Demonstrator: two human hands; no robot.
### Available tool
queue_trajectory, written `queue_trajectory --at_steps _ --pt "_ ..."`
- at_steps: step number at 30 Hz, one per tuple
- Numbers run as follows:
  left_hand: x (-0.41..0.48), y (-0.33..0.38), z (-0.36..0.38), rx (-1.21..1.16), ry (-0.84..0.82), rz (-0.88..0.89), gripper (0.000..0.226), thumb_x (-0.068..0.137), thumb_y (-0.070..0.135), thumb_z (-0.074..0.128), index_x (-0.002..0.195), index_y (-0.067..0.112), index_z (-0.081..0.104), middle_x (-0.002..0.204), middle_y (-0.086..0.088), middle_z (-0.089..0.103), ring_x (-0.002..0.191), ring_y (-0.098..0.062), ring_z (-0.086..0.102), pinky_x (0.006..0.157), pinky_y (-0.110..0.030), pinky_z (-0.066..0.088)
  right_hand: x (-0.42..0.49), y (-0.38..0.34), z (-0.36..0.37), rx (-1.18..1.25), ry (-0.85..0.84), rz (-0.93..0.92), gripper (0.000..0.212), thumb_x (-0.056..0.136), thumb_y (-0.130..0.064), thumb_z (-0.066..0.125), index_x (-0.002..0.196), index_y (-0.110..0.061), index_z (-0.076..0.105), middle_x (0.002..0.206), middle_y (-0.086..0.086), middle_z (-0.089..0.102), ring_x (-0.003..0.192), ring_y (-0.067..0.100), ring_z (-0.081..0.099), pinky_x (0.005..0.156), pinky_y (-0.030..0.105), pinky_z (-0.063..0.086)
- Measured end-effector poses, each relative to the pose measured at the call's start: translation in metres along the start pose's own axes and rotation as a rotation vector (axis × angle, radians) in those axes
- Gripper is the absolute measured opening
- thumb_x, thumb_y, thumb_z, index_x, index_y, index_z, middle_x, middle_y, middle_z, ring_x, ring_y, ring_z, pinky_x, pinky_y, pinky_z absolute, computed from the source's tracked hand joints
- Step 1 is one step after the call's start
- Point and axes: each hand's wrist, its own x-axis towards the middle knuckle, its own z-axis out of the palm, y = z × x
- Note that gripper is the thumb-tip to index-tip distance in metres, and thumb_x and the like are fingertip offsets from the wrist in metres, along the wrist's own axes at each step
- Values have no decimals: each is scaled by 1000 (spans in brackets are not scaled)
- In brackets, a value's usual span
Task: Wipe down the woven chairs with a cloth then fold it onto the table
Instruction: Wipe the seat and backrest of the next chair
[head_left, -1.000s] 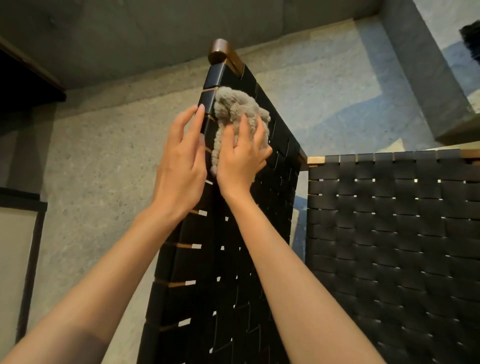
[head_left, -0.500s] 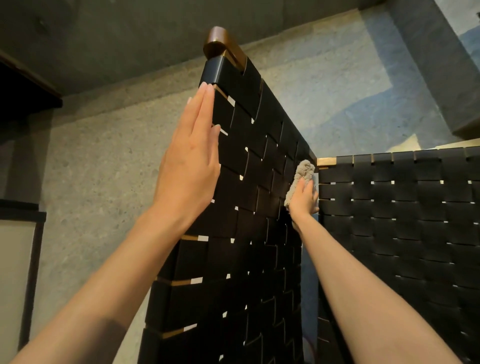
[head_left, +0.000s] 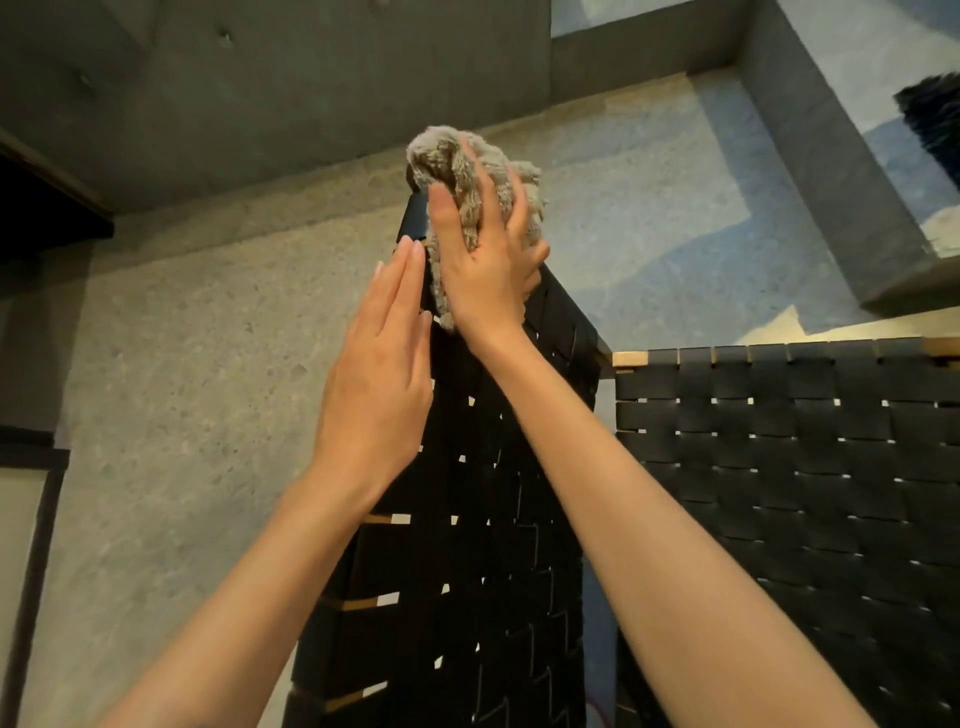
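Observation:
A black woven chair back (head_left: 467, 545) stands edge-on in front of me. My right hand (head_left: 485, 260) presses a bunched grey cloth (head_left: 457, 156) over its top corner, fingers spread and curled round the cloth, which hides the wooden top end. My left hand (head_left: 379, 379) lies flat against the left face of the weave just below, fingers straight and together. A second woven chair back (head_left: 789, 493) with a light wood rail stands to the right, at a right angle to the first.
A speckled concrete floor (head_left: 182, 389) spreads to the left, with a blue-patterned rug (head_left: 649, 208) beyond the chairs. A dark framed panel (head_left: 31, 519) stands at the far left. A grey stone ledge (head_left: 831, 182) runs along the upper right.
My right hand has swept the cloth back from the far end of the chair's top edge up onto its near top corner. My left hand stays flat on the weave.

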Motion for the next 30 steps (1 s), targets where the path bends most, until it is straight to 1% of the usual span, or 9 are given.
queue_trajectory --at_steps 2,5,7,12,16,20,23,26,30 --pt "1 -2 0 11 11 5 51 102 23 30 151 24 15 157 15 11 143 2 7 118 -25 14 -3 14 1 -53 60 -5 51 94 -49 38 139 -27 44 153 1 26 129 30 23 96 34 22" --pt "0 -2 1 11 12 8 51 102 23 30 151 26 15 157 16 11 143 2 7 118 -24 14 -4 53 -1 -121 108 136 49 97 -44 37 140 -20 44 152 6 29 131 35 25 102 45 29" --pt "0 -1 1 4 14 10 51 102 23 30 151 26 14 156 17 11 143 2 6 118 -23 14 0 87 -6 -155 115 310 49 100 -44 35 143 -20 40 153 5 26 135 36 21 106 49 27" --pt "0 -2 2 -4 15 19 51 103 21 30 150 26 13 156 17 10 143 2 7 118 -24 15 -2 171 -26 -164 43 729 53 101 -49 26 149 -26 25 157 4 19 140 35 15 111 45 18" --pt "1 -2 1 -13 21 24 50 103 20 30 150 25 15 156 16 12 143 1 9 117 -20 13 -9 185 -29 -137 48 842 55 101 -49 24 151 -25 20 157 9 18 142 34 13 114 45 11" --pt "0 1 -1 -24 14 12 50 103 19 31 150 23 16 157 14 13 144 -2 10 117 -22 15 -28 164 -27 -104 62 836 53 101 -49 26 150 -29 22 157 3 17 139 34 16 110 46 20" --pt "0 2 -2 -36 13 3 50 103 20 31 151 22 16 157 13 13 144 -3 9 118 -22 14 -58 130 -25 -68 40 736 52 100 -48 30 149 -31 25 157 -1 16 137 34 16 108 46 24" --pt "0 2 -4 -85 -1 -13 49 103 20 32 150 22 18 157 11 14 144 -3 10 118 -23 13 -78 76 -19 25 5 505 52 99 -47 36 148 -28 29 156 -3 15 137 30 13 107 45 25" --pt "-4 2 -11 -276 -12 -79 46 103 18 32 148 19 25 156 7 21 143 -4 14 118 -25 14 -63 10 -18 42 -80 196 49 100 -40 39 146 -27 33 157 -2 14 134 24 13 102 37 18"
